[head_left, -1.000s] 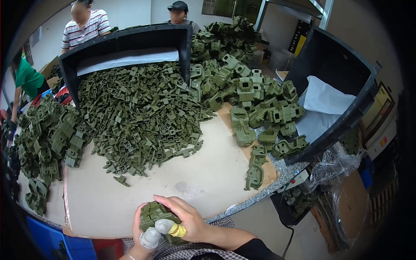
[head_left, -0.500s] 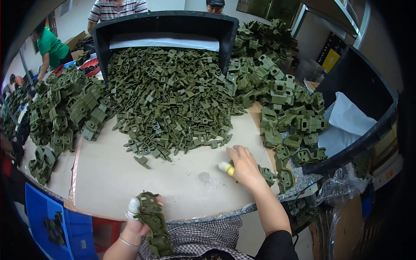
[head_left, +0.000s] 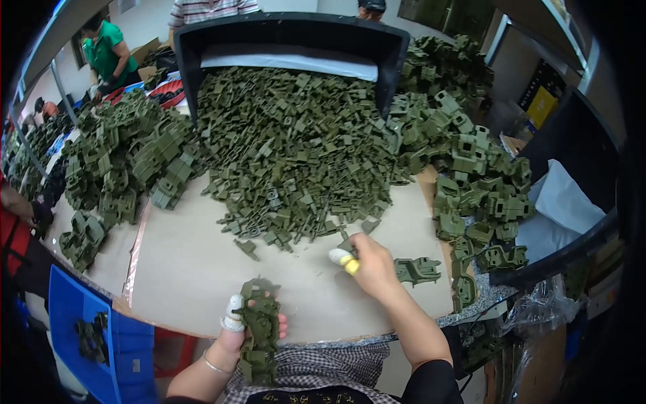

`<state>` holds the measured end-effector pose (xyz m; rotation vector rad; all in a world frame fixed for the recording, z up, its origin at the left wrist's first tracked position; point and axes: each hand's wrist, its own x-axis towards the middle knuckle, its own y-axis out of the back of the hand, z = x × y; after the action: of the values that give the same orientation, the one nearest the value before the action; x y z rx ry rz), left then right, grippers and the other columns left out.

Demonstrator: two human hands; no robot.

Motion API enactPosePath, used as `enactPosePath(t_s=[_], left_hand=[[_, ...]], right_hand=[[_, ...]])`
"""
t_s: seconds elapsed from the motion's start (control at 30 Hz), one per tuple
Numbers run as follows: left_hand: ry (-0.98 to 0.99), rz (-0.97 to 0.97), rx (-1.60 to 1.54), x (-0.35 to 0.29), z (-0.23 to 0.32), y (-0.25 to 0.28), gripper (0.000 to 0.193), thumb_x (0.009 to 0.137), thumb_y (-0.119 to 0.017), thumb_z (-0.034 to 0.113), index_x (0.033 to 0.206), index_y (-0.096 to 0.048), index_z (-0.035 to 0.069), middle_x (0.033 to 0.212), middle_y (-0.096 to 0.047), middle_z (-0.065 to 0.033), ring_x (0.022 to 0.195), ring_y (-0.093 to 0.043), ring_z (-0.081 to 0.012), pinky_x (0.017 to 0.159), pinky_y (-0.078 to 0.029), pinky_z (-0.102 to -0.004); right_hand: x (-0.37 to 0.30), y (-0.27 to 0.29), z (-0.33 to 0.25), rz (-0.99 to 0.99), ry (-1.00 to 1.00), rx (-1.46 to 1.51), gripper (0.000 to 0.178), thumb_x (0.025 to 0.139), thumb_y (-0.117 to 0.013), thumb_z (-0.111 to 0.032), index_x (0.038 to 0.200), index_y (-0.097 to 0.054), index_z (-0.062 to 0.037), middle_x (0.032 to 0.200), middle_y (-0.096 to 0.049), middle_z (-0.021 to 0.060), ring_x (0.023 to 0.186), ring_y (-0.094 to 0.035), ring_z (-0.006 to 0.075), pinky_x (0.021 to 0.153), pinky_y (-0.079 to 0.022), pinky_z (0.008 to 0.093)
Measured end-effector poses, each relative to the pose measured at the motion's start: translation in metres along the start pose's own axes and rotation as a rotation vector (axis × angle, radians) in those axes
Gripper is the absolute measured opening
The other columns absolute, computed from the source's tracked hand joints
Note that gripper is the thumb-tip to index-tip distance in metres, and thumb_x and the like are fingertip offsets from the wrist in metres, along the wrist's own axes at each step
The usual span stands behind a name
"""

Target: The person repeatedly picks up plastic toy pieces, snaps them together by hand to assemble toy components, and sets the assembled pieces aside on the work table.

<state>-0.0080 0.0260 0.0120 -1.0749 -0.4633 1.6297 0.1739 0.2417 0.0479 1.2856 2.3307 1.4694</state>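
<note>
My left hand, its thumb in a white finger cover, holds a long olive-green plastic toy vehicle body upright over the table's near edge. My right hand is at the near edge of a big heap of small olive-green plastic parts. White and yellow wrapping covers its thumb. Its fingers are closed around a small green plastic part, mostly hidden by them. Right of that hand a single vehicle body lies on the table. One loose small part sits at the heap's front left.
A black tub lies tipped behind the heap. More vehicle bodies are piled at left and right. A second black tub stands far right, a blue bin lower left. Several people work beyond.
My right hand has moved left from beside the single vehicle body to the heap's front edge and closed on a small part. My left hand has raised and turned its vehicle body. The view has shifted.
</note>
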Motion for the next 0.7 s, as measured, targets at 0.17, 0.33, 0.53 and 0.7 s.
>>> enactPosePath(t_s=[0.17, 0.33, 0.53, 0.7], left_hand=[[0.021, -0.121, -0.078, 0.018, -0.001, -0.002, 0.069, 0.085, -0.034, 0.06, 0.125, -0.039, 0.004, 0.109, -0.056, -0.02, 0.09, -0.06, -0.03, 0.08, -0.051, -0.0424], [0.024, -0.189, 0.118, 0.014, 0.002, -0.017, 0.07, 0.083, -0.038, 0.062, 0.128, -0.037, 0.008, 0.107, -0.056, -0.0179, 0.087, -0.061, -0.0284, 0.078, -0.052, -0.0408], [-0.246, -0.278, 0.654, -0.003, 0.001, -0.016, 0.065, 0.088, -0.054, 0.02, 0.14, -0.017, 0.009, 0.127, -0.042, -0.0097, 0.11, -0.048, -0.018, 0.089, -0.044, -0.0307], [-0.293, -0.36, 0.529, -0.013, -0.018, -0.004, 0.071, 0.087, -0.055, 0.02, 0.14, -0.01, 0.009, 0.123, -0.041, -0.0076, 0.096, -0.052, -0.0152, 0.087, -0.043, -0.0295]], right_hand=[[-0.021, 0.03, -0.048, -0.16, 0.084, 0.53, 0.03, 0.072, -0.063, -0.002, 0.101, -0.058, -0.0072, 0.083, -0.055, 0.0088, 0.074, -0.058, 0.0251, 0.061, -0.047, 0.0332], [-0.038, 0.016, -0.06, -0.283, 0.367, 0.152, 0.038, 0.066, -0.063, -0.001, 0.102, -0.06, -0.0115, 0.084, -0.051, 0.0053, 0.076, -0.056, 0.0198, 0.058, -0.049, 0.029], [-0.064, 0.003, -0.085, -0.226, 0.517, -0.032, 0.036, 0.062, -0.063, -0.001, 0.097, -0.062, -0.0072, 0.081, -0.053, 0.0075, 0.07, -0.057, 0.0235, 0.06, -0.048, 0.0296], [-0.083, -0.015, -0.076, -0.239, 0.344, 0.411, 0.03, 0.064, -0.062, -0.002, 0.094, -0.061, -0.0058, 0.075, -0.053, 0.0099, 0.066, -0.055, 0.026, 0.058, -0.047, 0.0313]])
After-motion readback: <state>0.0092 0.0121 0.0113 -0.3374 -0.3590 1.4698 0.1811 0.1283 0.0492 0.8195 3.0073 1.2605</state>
